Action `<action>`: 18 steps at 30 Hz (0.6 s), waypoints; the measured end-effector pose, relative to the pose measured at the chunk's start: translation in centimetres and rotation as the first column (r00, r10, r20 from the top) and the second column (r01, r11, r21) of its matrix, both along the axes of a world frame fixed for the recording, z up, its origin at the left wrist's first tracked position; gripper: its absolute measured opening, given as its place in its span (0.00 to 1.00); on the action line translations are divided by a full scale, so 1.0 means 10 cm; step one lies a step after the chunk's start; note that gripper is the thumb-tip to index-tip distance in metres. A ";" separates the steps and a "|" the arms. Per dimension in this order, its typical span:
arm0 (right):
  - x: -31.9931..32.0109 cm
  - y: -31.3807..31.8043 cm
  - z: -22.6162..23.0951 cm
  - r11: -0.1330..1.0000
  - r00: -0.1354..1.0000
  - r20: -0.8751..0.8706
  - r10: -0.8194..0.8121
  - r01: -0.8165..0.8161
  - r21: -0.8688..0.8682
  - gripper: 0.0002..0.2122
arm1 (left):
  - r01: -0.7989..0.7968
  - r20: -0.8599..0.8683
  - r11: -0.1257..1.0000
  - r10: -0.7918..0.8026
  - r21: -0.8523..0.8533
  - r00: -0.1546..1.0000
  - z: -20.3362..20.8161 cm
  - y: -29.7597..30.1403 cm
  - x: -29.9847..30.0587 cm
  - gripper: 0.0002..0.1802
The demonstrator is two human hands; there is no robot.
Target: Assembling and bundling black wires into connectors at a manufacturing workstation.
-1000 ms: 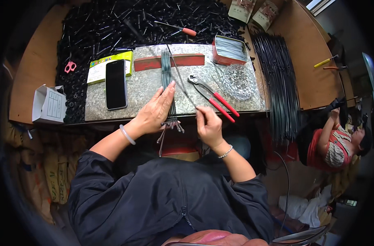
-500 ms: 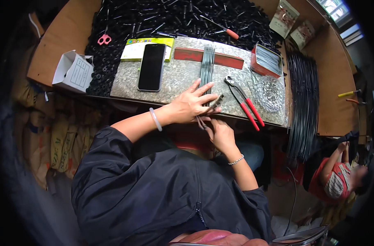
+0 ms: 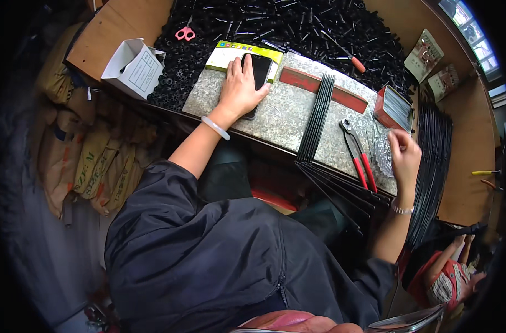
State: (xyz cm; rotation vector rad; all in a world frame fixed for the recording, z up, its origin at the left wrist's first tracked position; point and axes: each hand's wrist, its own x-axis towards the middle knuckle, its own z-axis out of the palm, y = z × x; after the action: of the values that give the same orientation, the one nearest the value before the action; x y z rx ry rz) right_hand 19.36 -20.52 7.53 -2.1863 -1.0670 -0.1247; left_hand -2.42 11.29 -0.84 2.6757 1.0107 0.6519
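My left hand (image 3: 239,91) lies over the left part of a black smartphone (image 3: 259,72), fingers stretched out and thumb toward the phone's right side. My right hand (image 3: 403,155) is raised at the clear plastic dish (image 3: 384,155), with its fingers curled together; whatever is between them is hidden. Between the hands, a bundle of thin dark rods (image 3: 318,116) lies across a long red strip (image 3: 298,79), and its near ends fan out over the table edge. Red-handled pliers (image 3: 357,152) rest beside the rods, close to my right hand.
Black parts (image 3: 253,22) are heaped at the back, with pink scissors (image 3: 185,33) and a red-handled tool (image 3: 357,64). A white box (image 3: 139,72) stands left. A red-edged tin (image 3: 396,108) and long black rods (image 3: 433,150) are right. Another person (image 3: 441,277) sits far right.
My left hand has left the rods and moved onto the smartphone. My right hand has moved from below the table edge to the plastic dish. The rods' near ends are now fanned out.
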 end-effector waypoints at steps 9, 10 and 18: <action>1.06 0.41 -0.32 0.936 0.969 0.242 -0.049 0.129 -0.327 0.08 | -0.060 -0.014 0.998 0.060 -0.028 0.998 0.09 -0.06 0.12 0.52; 1.07 0.43 -0.34 0.947 0.970 0.239 -0.047 0.119 -0.297 0.08 | -0.058 -0.013 0.998 0.058 -0.034 0.998 0.09 -0.05 0.10 0.53; 1.17 0.34 -0.38 0.948 0.943 0.329 0.044 0.065 -0.312 0.07 | 0.416 0.032 0.897 -0.425 0.150 0.904 0.36 -0.41 -0.25 0.57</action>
State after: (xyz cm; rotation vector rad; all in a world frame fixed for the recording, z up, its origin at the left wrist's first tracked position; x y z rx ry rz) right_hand 31.09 -17.16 3.70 -2.5232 -1.3391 -0.3602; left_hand -4.94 7.19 2.79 2.8357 0.3515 0.7270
